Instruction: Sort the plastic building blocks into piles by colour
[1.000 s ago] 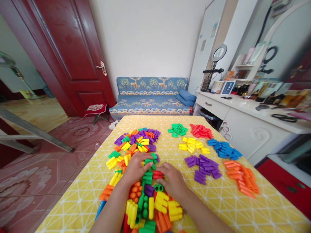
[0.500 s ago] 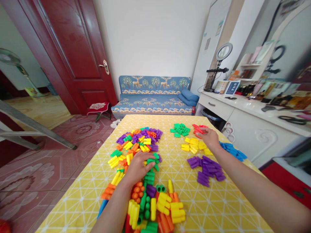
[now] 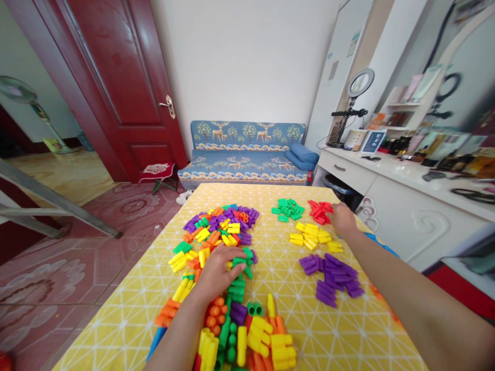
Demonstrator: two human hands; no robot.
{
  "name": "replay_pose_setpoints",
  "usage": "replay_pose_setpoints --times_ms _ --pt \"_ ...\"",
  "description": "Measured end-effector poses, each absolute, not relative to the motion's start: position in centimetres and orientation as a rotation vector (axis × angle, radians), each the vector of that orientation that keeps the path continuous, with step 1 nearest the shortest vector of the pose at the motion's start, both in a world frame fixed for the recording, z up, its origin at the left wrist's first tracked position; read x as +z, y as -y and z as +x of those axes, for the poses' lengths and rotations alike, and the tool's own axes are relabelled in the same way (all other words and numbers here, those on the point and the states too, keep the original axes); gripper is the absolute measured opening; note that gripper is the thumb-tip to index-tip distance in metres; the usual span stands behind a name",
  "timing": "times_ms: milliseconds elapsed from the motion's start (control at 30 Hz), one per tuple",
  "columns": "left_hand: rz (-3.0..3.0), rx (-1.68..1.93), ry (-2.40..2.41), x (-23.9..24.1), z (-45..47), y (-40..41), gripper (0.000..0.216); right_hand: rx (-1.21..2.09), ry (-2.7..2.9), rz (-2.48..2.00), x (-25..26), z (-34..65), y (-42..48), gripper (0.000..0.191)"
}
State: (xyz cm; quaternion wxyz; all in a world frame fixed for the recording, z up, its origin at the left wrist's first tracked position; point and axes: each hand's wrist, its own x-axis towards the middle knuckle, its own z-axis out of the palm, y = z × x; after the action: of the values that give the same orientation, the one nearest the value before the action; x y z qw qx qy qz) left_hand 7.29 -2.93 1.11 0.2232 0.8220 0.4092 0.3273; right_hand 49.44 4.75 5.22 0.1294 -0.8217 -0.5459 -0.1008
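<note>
My left hand (image 3: 221,270) lies over a mixed heap of plastic building pieces, fingers stretched out and thumb apart, beside green pieces (image 3: 236,289). At the far right, my right hand (image 3: 343,219) is at the right edge of a small pile of red pieces (image 3: 319,212); its fingers are mostly hidden. Sorted piles lie around it: green pieces (image 3: 288,209) to the left, yellow pieces (image 3: 312,234) nearer, and purple pieces (image 3: 337,274) closer still. Blue pieces (image 3: 381,244) are mostly covered by my right forearm, and orange pieces (image 3: 381,300) peek out below it.
The yellow patterned tablecloth (image 3: 294,314) carries all the pieces. Yellow blocks (image 3: 283,351) and orange balls (image 3: 216,312) sit at the near side. Beyond the table stands a blue sofa (image 3: 247,159). A white dresser (image 3: 406,196) with bottles flanks the right side.
My right hand has moved right from on top of the red pile to its right edge, uncovering it. The forearm now hides most of the blue pieces. The left hand has barely shifted.
</note>
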Motion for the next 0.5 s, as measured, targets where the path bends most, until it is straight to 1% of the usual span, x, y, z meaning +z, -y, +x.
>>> replay_pose_setpoints --times_ms 233,333,400,500 --pt "2.267 0.924 -1.112 1.0 7.2 2.9 0.023 -0.261 1.539 -2.393 4.3 49.1 -4.9 0.017" --pt "2.267 0.922 -1.109 1.2 7.3 3.0 0.022 -0.262 1.543 -2.307 4.4 48.6 -4.6 0.021" --pt "2.266 0.92 -1.114 1.4 7.3 3.1 0.02 -0.273 1.562 -2.221 4.4 47.4 -4.0 0.028" --pt "2.268 0.928 -1.114 1.5 7.4 3.2 0.019 -0.175 1.658 -1.952 4.3 43.5 -1.4 0.034"
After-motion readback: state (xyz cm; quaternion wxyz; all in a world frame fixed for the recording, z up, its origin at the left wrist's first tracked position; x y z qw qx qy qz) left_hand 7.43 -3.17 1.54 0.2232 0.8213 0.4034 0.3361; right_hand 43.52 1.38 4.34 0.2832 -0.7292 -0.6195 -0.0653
